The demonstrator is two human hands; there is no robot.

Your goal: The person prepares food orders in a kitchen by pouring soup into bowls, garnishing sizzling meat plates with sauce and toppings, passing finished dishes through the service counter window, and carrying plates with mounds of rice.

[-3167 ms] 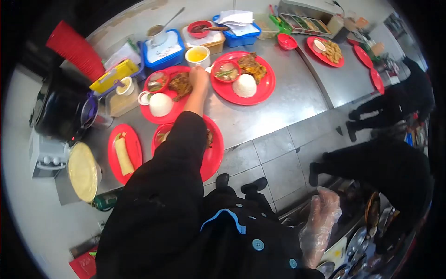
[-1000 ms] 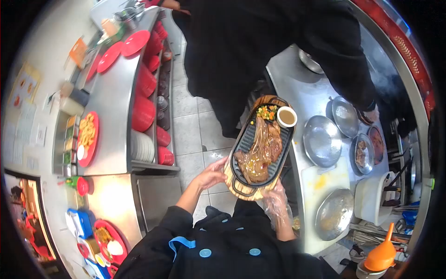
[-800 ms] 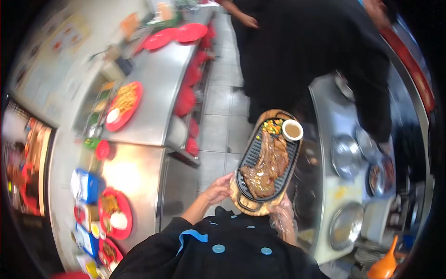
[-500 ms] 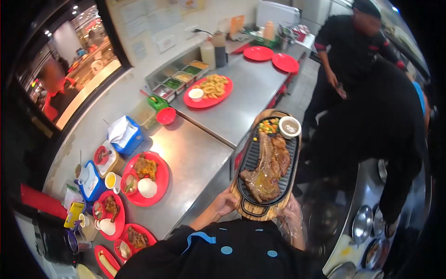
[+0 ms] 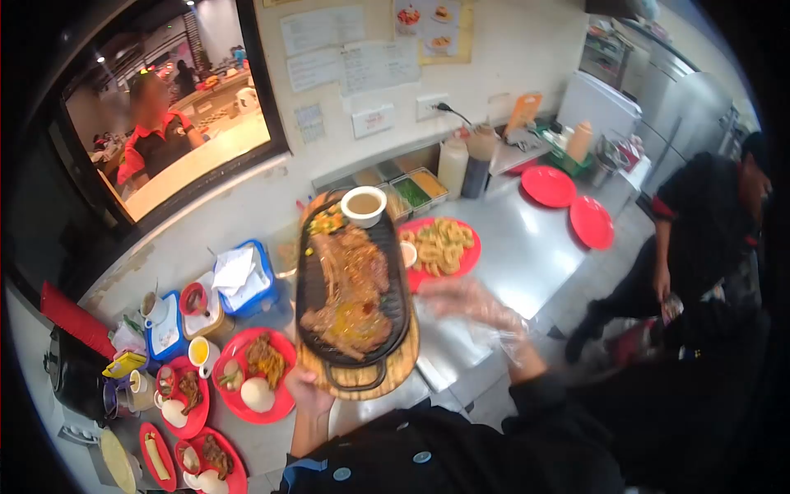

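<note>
My left hand [image 5: 311, 393] grips the lower left edge of a wooden board [image 5: 403, 380], its thumb on the near end. The board carries a black cast-iron sizzling plate [image 5: 399, 276] with a loop handle. On it lie a bone-in steak [image 5: 350, 305], diced vegetables [image 5: 325, 221] and a white cup of brown sauce [image 5: 364, 204]. My right hand [image 5: 477, 303], in a clear plastic glove, is off the board to its right, fingers stretched out and somewhat blurred. Just beyond it sits a red oval plate [image 5: 471, 262] of fried rings [image 5: 440, 247] with a white dip cup, partly hidden by the board.
Red plates with chicken and rice [image 5: 263, 362] stand on the left of the steel counter [image 5: 502, 222]. Squeeze bottles [image 5: 453, 165] and topping tins [image 5: 420, 189] line the wall. A co-worker [image 5: 699, 222] stands at right; another person [image 5: 160, 136] is beyond the window.
The board with the sizzling plate has moved left, over the counter's edge. My right hand has let go of it and moved out to the right. The view has turned right and up.
</note>
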